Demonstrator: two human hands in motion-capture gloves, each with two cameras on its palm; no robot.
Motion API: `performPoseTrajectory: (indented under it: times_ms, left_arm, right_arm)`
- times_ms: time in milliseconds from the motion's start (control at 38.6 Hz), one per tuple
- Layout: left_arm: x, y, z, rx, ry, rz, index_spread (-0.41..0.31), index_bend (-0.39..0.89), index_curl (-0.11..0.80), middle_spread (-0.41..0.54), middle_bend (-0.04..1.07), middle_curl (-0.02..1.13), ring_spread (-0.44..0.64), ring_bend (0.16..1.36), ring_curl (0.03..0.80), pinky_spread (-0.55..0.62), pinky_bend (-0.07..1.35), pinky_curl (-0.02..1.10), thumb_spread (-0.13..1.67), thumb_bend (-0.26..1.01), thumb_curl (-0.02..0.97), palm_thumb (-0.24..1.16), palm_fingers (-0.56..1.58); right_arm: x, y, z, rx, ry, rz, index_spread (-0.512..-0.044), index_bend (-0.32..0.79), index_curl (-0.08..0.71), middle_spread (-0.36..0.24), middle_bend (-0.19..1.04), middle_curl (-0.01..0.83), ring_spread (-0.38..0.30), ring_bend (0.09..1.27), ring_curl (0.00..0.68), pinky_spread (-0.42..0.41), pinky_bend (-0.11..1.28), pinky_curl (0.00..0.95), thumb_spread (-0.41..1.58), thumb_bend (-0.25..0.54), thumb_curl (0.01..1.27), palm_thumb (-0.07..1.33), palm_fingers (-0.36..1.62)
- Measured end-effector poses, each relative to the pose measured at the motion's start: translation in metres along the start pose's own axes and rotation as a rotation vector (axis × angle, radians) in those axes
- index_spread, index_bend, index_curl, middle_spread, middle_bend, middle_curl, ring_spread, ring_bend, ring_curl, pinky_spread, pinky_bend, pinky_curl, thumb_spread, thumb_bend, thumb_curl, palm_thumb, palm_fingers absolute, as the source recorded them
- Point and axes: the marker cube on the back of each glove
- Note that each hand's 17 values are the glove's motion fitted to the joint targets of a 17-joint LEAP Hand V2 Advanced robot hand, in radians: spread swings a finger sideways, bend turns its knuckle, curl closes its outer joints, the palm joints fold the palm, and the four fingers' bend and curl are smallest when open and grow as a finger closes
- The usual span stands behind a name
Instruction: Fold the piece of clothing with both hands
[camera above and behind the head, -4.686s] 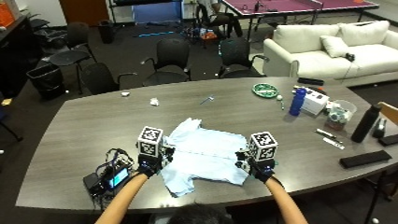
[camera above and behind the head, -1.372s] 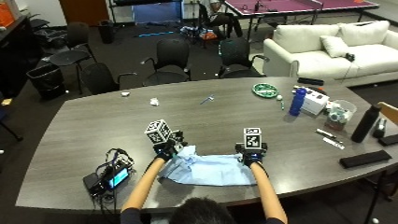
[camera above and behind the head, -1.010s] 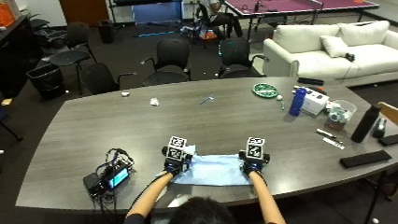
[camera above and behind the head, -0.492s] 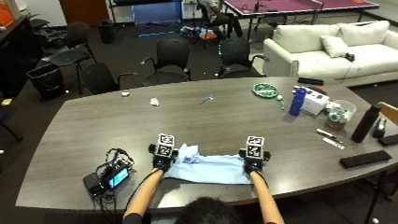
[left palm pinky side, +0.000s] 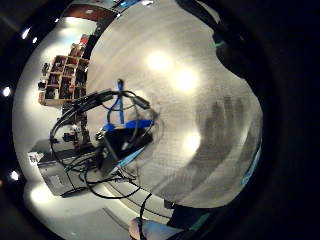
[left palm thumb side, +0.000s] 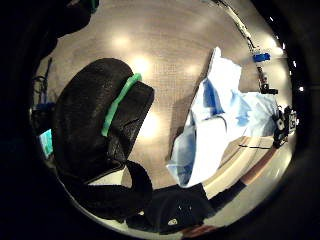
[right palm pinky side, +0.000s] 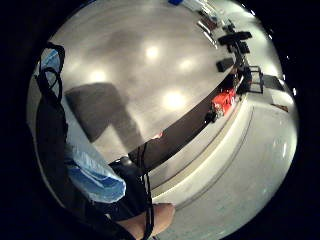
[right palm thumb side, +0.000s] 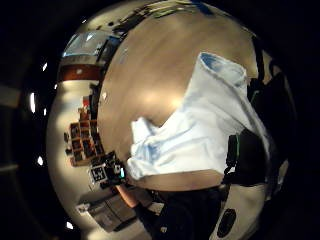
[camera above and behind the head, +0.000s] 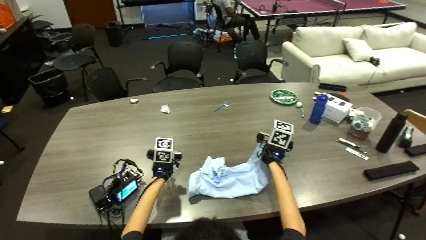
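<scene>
A light blue piece of clothing (camera above and behind the head: 226, 179) lies bunched on the grey table (camera above and behind the head: 200, 125) near its front edge. My right hand (camera above and behind the head: 271, 154) grips the garment's right edge and holds it raised a little off the table. The right thumb side palm view shows the cloth (right palm thumb side: 200, 120) spreading away from the gloved fingers (right palm thumb side: 250, 160), and a fold of it (right palm pinky side: 92, 175) shows under the palm in the little finger side view. My left hand (camera above and behind the head: 162, 169) hovers over bare table to the left of the cloth (left palm thumb side: 225, 120), apart from it and holding nothing.
A black device with tangled cables (camera above and behind the head: 116, 189) lies just left of my left hand, also seen as the device (left palm pinky side: 122, 142). On the right of the table stand a blue bottle (camera above and behind the head: 319, 109), a green plate (camera above and behind the head: 285, 96), a black bottle (camera above and behind the head: 389, 132) and a flat black case (camera above and behind the head: 389, 170).
My left hand has let go of the clothing and moved left, off the cloth. My right hand has moved right and away, lifting its edge. The garment is more bunched.
</scene>
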Motion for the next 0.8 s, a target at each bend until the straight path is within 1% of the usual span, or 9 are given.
performPoseTrajectory:
  times_ms: [52,129,181,259,388,518,595,699,803]
  left_arm:
    - [-0.004,-0.007,-0.003,0.023,0.007,-0.005,-0.144,0.15,0.394,-0.071,0.17,0.38,-0.02,0.42,0.371,0.0,0.21,0.37,1.26,-0.01,0.251,0.14,0.68]
    - [-0.01,-0.017,-0.009,0.087,0.02,0.0,-0.144,0.15,0.39,-0.071,0.17,0.38,-0.02,0.42,0.37,0.0,0.21,0.37,1.26,-0.01,0.249,0.14,0.68]
    - [-0.015,-0.015,-0.018,0.128,0.025,-0.007,-0.143,0.15,0.389,-0.071,0.17,0.38,-0.02,0.42,0.369,-0.01,0.21,0.37,1.27,-0.01,0.249,0.14,0.69]
    - [-0.023,-0.014,-0.027,0.184,0.045,-0.015,-0.142,0.15,0.386,-0.071,0.17,0.38,-0.02,0.42,0.368,-0.01,0.21,0.38,1.26,-0.01,0.248,0.15,0.69]
    - [-0.043,-0.011,-0.03,0.261,0.031,-0.058,-0.143,0.15,0.384,-0.071,0.16,0.37,-0.02,0.42,0.367,-0.02,0.21,0.38,1.27,-0.01,0.248,0.15,0.7]
    - [-0.067,-0.008,-0.02,0.247,0.042,-0.102,-0.142,0.15,0.38,-0.071,0.15,0.36,-0.03,0.43,0.369,-0.03,0.23,0.39,1.28,-0.01,0.247,0.15,0.71]
    - [-0.078,-0.005,-0.013,0.224,0.092,-0.097,-0.142,0.15,0.379,-0.065,0.14,0.36,-0.03,0.44,0.371,-0.03,0.24,0.39,1.28,-0.01,0.248,0.17,0.71]
    - [-0.087,0.005,-0.016,0.212,0.112,-0.103,-0.142,0.16,0.38,-0.051,0.13,0.35,-0.02,0.45,0.376,-0.03,0.25,0.4,1.28,0.0,0.253,0.19,0.69]
    - [-0.091,0.006,-0.019,0.205,0.109,-0.119,-0.143,0.16,0.382,-0.045,0.14,0.34,-0.02,0.45,0.376,-0.03,0.25,0.4,1.29,-0.01,0.253,0.2,0.69]
  right_arm:
    - [-0.036,0.013,-0.02,0.153,0.013,-0.072,-0.227,0.15,0.339,-0.209,0.36,0.501,-0.252,0.7,0.466,-0.374,0.63,0.394,0.78,-0.039,0.56,1.0,1.3]
    - [-0.099,0.05,-0.038,0.221,0.055,-0.16,-0.225,0.15,0.345,-0.214,0.36,0.503,-0.254,0.71,0.467,-0.372,0.63,0.394,0.71,-0.034,0.57,1.0,1.3]
    - [-0.143,0.062,-0.032,0.221,0.106,-0.203,-0.223,0.15,0.35,-0.214,0.37,0.506,-0.258,0.71,0.467,-0.371,0.62,0.394,0.65,-0.036,0.59,1.0,1.3]
    - [-0.207,0.064,0.0,0.189,0.166,-0.262,-0.222,0.16,0.358,-0.22,0.37,0.508,-0.262,0.7,0.465,-0.369,0.61,0.395,0.6,-0.033,0.6,1.0,1.3]
    - [-0.292,0.072,0.068,0.045,0.136,-0.357,-0.226,0.15,0.365,-0.222,0.37,0.511,-0.267,0.7,0.466,-0.373,0.6,0.392,0.54,-0.033,0.62,1.0,1.29]
    - [-0.333,0.108,0.121,-0.109,0.179,-0.421,-0.228,0.14,0.367,-0.231,0.38,0.515,-0.269,0.71,0.466,-0.373,0.59,0.389,0.5,-0.035,0.64,0.99,1.29]
    - [-0.35,0.115,0.146,-0.12,0.199,-0.443,-0.225,0.13,0.365,-0.228,0.39,0.518,-0.269,0.72,0.468,-0.374,0.59,0.389,0.52,-0.032,0.64,0.99,1.29]
    - [-0.36,0.116,0.144,-0.076,0.113,-0.507,-0.216,0.11,0.356,-0.22,0.38,0.514,-0.271,0.74,0.47,-0.377,0.6,0.39,0.58,-0.035,0.63,0.97,1.26]
    - [-0.352,0.126,0.124,-0.141,0.07,-0.495,-0.204,0.09,0.338,-0.202,0.37,0.513,-0.264,0.74,0.467,-0.373,0.62,0.391,0.7,-0.037,0.61,0.93,1.25]
